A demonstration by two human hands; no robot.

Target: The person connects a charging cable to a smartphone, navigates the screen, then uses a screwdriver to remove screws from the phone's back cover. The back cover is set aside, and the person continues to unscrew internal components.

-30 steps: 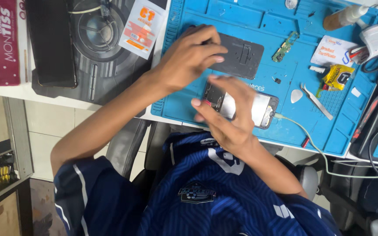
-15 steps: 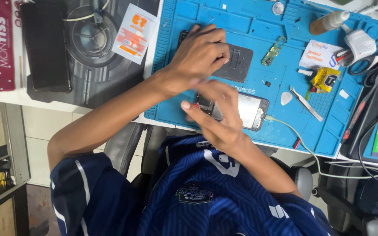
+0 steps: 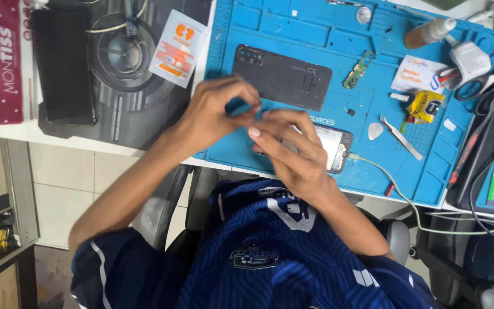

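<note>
Opened smartphone (image 3: 334, 147) lies lengthwise along the blue repair mat's (image 3: 315, 34) near edge, under the right hand (image 3: 293, 157), whose fingers curl over it, while the left hand (image 3: 215, 111) pinches something tiny just above.

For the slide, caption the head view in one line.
Two hands, left hand and right hand, pinch together above an opened smartphone on a blue repair mat, beside its black back cover.
</note>
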